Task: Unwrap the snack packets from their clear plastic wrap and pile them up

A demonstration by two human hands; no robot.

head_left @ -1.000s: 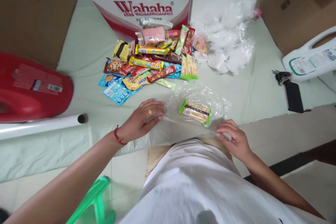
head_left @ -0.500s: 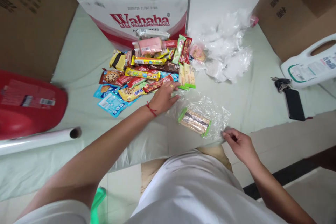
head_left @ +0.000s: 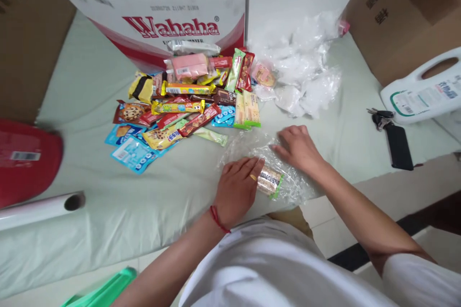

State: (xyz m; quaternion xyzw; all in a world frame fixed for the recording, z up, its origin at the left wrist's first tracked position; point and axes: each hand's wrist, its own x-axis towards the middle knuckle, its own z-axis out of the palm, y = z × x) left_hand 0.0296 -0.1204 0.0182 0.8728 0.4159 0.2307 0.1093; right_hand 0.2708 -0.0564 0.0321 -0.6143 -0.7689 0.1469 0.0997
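A clear plastic bag [head_left: 298, 187] lies spread near the table's front edge. On it or inside it, I cannot tell which, is a biscuit pack [head_left: 269, 181] with green ends and a dark label. My left hand [head_left: 237, 187], with a ring and a red cord at the wrist, lies over the pack's left end, its fingers stretched side by side and its thumb hidden. Over the bag's upper right part, my right hand [head_left: 300, 148] is open, thumb apart from the fingers, holding nothing that I can see.
Beyond my hands is a heap of wrapped snacks [head_left: 187, 100] before a Wahaha carton [head_left: 173, 14]. Clear plastic bags [head_left: 302, 67] lie right of it. A white jug [head_left: 421, 86], keys [head_left: 382, 119] and a black phone-like object [head_left: 399, 146] are at right; a white roll [head_left: 39, 211] is at left.
My left hand has come back from the snack heap to the pack's left end. My right hand has left the bag's lower right edge and moved up and left. The view has shifted slightly.
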